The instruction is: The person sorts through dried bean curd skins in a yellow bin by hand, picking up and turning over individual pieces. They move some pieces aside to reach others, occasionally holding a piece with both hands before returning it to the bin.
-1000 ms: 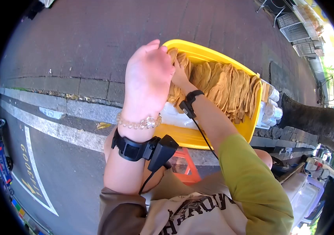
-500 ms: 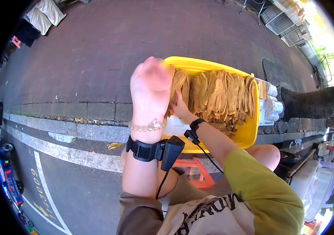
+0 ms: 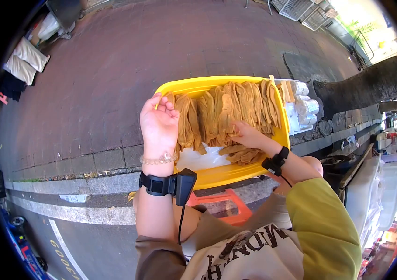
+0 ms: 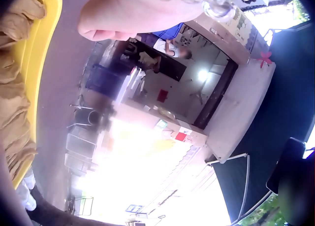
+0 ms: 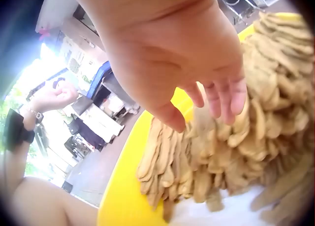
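Observation:
A yellow plastic tub (image 3: 217,80) holds rows of long, flat brown dried slices (image 3: 235,105) standing packed side by side. Over the front edge of these rows is my right hand (image 3: 248,135), its fingertips close to the slices. In the right wrist view the right hand (image 5: 177,58) has thumb and fingers apart, with nothing between them. My left hand (image 3: 158,123) is at the tub's left end, palm up, fingers loosely bent and nothing seen in it. More slices (image 3: 244,155) lie flat at the tub's near right, beside a white plastic sheet (image 3: 203,157) on its floor.
Wrapped white packages (image 3: 306,107) sit against the tub's right end, and a tree trunk (image 3: 366,86) rises beyond them. A red-orange stool (image 3: 221,205) stands in front of my legs. Brick paving (image 3: 105,93) stretches past the tub; a kerb (image 3: 105,186) runs along the left.
The right hand has moved from the left-end slices rightward to the front of the middle rows. My left hand's fingers have come into clearer view. The head view has shifted, with the tub appearing lower.

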`<move>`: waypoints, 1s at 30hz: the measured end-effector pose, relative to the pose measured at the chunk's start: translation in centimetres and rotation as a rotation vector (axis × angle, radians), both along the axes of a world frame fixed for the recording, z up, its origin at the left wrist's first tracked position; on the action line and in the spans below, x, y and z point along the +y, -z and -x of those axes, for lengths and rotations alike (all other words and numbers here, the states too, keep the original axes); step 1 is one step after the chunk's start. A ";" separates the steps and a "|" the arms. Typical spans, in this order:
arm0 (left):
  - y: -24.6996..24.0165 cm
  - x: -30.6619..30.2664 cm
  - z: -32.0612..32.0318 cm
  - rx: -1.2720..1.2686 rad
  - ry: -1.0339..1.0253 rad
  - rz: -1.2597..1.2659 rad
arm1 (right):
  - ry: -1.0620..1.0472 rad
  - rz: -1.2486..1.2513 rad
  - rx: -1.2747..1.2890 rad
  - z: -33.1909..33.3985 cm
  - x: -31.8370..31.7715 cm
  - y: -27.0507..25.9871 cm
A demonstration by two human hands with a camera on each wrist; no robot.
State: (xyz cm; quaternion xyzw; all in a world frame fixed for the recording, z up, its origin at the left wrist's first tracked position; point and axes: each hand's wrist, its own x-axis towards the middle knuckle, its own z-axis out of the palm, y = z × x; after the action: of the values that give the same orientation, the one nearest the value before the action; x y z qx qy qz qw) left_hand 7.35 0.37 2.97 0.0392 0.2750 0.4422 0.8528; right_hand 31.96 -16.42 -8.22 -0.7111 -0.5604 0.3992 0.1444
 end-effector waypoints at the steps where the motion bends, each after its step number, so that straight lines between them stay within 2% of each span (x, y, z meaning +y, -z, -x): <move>1: 0.1 -0.4 -0.8 0.005 0.035 -0.019 | 0.048 -0.059 -0.188 -1.8 -1.1 -0.2; 2: -0.1 -0.9 -1.9 0.078 0.079 0.043 | 0.097 -0.116 -0.377 -3.2 -1.9 -0.2; 3: 0.0 -1.4 -2.6 0.079 0.091 0.038 | 0.111 -0.118 -0.377 -4.5 -2.2 -0.1; 5: 1.0 -2.7 -4.0 0.033 0.233 -0.059 | 0.319 0.041 -0.448 -6.6 -2.6 0.4; 6: 1.2 -3.0 -4.8 0.090 0.247 -0.035 | 0.392 0.000 -0.434 -6.7 -2.9 0.4; 9: 1.2 -3.3 -6.4 0.182 0.313 0.032 | 0.383 0.138 -0.446 -6.2 -3.1 0.6; 13: 3.0 -2.7 -7.8 0.268 0.295 0.003 | 0.415 0.131 -0.412 -7.3 -2.1 1.3; 15: 4.8 -3.5 -8.6 0.313 0.317 -0.010 | 0.432 0.118 -0.251 -8.3 -1.6 1.2; 17: 6.0 -4.4 -9.4 0.357 0.345 -0.037 | 0.444 0.109 -0.251 -8.3 -1.1 1.0; 19: 6.8 -5.5 -10.1 0.392 0.566 0.075 | 0.524 0.010 -0.175 -7.9 -0.3 -1.2; 20: 8.1 -6.1 -10.0 0.387 0.675 -0.020 | 0.579 -0.106 -0.095 -7.3 0.0 -3.3; 21: 8.0 -6.6 -10.3 0.393 0.682 -0.016 | 0.586 -0.101 -0.089 -7.1 0.0 -4.0; 23: 7.0 -7.9 -11.3 0.261 0.931 -0.198 | 0.700 -0.490 0.641 -7.0 0.0 -5.1; 25: 5.5 -8.6 -12.0 0.198 0.955 -0.243 | 0.631 -0.600 1.077 -4.0 -0.3 -8.6; 26: 4.8 -8.8 -12.1 -0.011 0.844 -0.185 | 0.537 -0.467 1.270 -2.8 -1.1 -9.9; 27: 3.9 -9.0 -12.2 -0.214 0.730 -0.124 | 0.425 -0.341 1.329 -1.7 -1.8 -11.0; 28: 2.9 -8.5 -12.0 -0.180 0.688 -0.113 | 0.296 -0.262 1.251 -1.3 -2.3 -9.9; 29: 3.3 -7.9 -11.7 -0.175 0.694 -0.112 | 0.235 -0.132 1.182 -0.5 -2.9 -9.4; 30: 3.9 -7.3 -11.4 -0.088 0.584 -0.196 | 0.231 -0.111 1.126 0.1 -3.3 -7.6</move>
State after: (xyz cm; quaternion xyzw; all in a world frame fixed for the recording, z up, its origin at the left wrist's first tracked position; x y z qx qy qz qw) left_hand 18.72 -6.93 -0.91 0.1793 0.1709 0.2043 0.9471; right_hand 31.86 -19.76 -0.61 -0.4370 -0.3358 0.6678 0.5004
